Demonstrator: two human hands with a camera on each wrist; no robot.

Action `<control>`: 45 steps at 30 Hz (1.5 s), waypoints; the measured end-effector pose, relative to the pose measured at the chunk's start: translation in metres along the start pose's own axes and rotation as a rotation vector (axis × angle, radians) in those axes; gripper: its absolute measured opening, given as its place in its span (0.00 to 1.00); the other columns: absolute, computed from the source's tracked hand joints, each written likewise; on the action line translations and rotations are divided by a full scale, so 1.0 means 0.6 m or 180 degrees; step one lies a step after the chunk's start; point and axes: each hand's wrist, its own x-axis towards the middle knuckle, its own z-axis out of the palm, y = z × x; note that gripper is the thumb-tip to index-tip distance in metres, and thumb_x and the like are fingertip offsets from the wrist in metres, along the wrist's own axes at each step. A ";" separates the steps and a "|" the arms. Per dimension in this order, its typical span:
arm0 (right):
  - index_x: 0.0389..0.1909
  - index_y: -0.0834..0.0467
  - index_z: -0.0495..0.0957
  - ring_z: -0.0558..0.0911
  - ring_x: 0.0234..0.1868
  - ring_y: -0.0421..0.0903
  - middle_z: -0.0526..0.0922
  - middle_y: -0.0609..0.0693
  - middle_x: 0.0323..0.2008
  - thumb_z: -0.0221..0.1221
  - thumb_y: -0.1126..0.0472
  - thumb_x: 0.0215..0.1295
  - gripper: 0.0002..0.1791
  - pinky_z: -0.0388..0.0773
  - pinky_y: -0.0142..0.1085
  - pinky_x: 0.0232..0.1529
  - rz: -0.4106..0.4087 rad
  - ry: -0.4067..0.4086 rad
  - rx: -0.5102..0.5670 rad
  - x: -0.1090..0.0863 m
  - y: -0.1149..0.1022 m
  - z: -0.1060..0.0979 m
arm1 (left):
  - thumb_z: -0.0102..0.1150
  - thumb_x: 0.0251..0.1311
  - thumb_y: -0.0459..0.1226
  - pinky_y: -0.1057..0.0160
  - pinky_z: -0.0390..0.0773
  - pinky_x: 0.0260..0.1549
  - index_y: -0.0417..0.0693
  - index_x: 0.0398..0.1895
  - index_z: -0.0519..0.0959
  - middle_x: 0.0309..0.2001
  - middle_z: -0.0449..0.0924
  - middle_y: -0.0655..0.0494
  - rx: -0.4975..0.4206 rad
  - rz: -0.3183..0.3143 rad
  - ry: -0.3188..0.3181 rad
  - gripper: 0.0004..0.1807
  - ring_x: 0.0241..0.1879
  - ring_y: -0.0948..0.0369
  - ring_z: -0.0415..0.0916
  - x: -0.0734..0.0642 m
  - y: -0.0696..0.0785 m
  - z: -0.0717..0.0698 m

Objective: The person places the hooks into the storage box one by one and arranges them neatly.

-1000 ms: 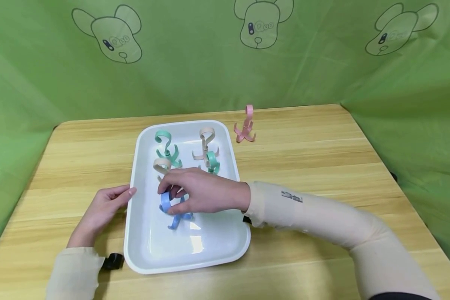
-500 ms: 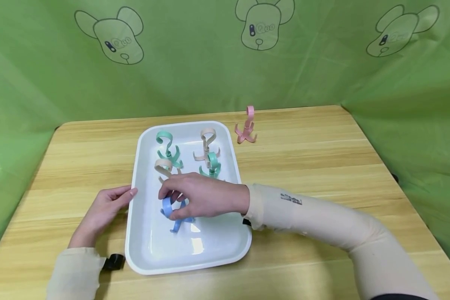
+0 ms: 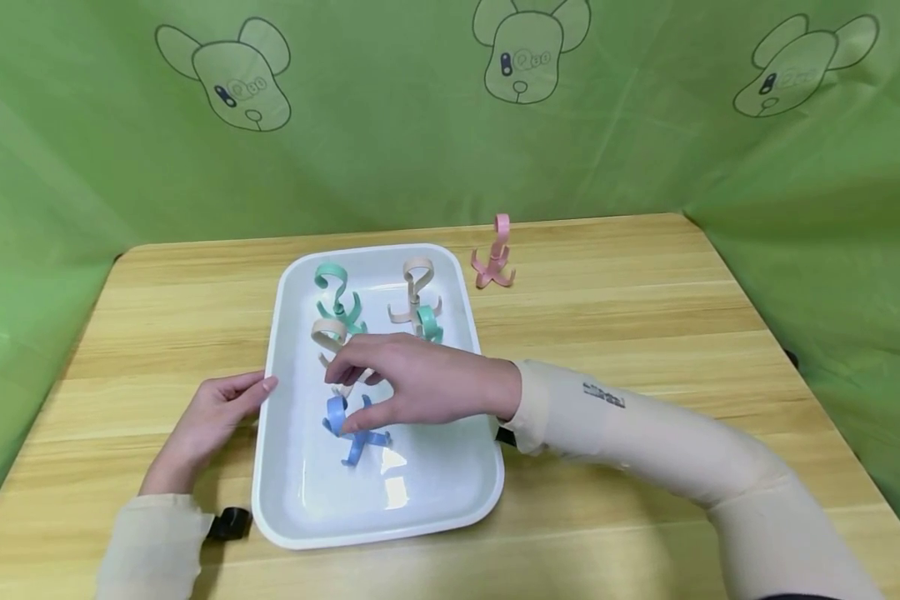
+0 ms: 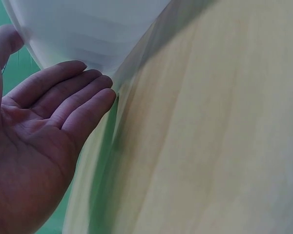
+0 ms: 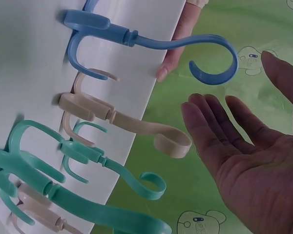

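Note:
My right hand hovers over the white tray, its fingers spread apart from the blue hanging hook. That hook stands upright on several prongs, its curled top by my thumb and fingers in the right wrist view. Just behind it stands a beige hook, partly covered by my hand in the head view. Farther back are a green hook, a second beige hook and another green hook. My left hand holds the tray's left rim, thumb over it and fingers against the outer wall.
A pink hook stands on the wooden table beyond the tray's back right corner. Green cloth with printed animal heads hangs behind and at the sides. A black wrist strap is by the left sleeve.
My right hand has let go of the blue hook; its fingers have opened and lifted back to the right. The blue hook stays standing. My left hand keeps its place at the rim.

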 end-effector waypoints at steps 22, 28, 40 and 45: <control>0.50 0.58 0.79 0.78 0.49 0.36 0.80 0.43 0.47 0.67 0.58 0.64 0.16 0.74 0.31 0.54 -0.0146 0.0359 0.0174 -0.050 0.022 -0.053 | 0.54 0.72 0.47 0.65 0.80 0.43 0.29 0.62 0.72 0.57 0.76 0.35 0.0074 -0.0015 -0.0008 0.29 0.45 0.66 0.80 -0.001 0.000 0.002; 0.49 0.59 0.80 0.79 0.49 0.39 0.81 0.44 0.45 0.65 0.63 0.65 0.12 0.76 0.35 0.53 -0.0179 0.0680 0.0236 -0.068 0.037 -0.077 | 0.53 0.72 0.47 0.65 0.81 0.42 0.29 0.62 0.72 0.56 0.76 0.34 0.0065 -0.0010 -0.0007 0.29 0.44 0.65 0.81 0.000 0.000 0.003; 0.49 0.63 0.80 0.80 0.49 0.45 0.83 0.51 0.47 0.64 0.66 0.66 0.12 0.75 0.38 0.55 0.0141 0.1193 0.0372 -0.105 0.063 -0.120 | 0.53 0.72 0.48 0.65 0.80 0.43 0.28 0.62 0.71 0.56 0.77 0.34 0.0071 -0.0011 -0.0015 0.30 0.44 0.66 0.80 0.000 -0.001 0.003; 0.49 0.63 0.80 0.80 0.48 0.47 0.83 0.51 0.47 0.64 0.66 0.66 0.12 0.75 0.39 0.54 0.0296 0.1486 0.0329 -0.116 0.072 -0.132 | 0.53 0.72 0.49 0.65 0.81 0.43 0.29 0.62 0.72 0.55 0.77 0.35 0.0085 -0.0009 0.0002 0.31 0.44 0.65 0.81 0.002 -0.003 0.001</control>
